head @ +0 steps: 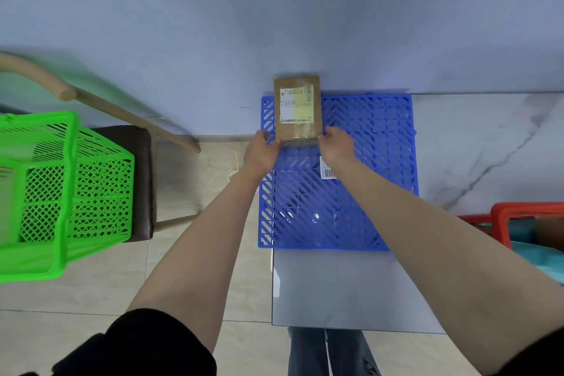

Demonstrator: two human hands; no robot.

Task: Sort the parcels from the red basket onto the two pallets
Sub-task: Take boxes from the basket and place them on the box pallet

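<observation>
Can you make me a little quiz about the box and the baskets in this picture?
1. True or false: only one hand holds the brown box.
2. What colour is the pallet under the box? A red, B blue, C yellow.
3. Fill in: the green basket sits on a ____.

Key:
1. False. The left hand and the right hand both grip its near end.
2. B.
3. Chair.
</observation>
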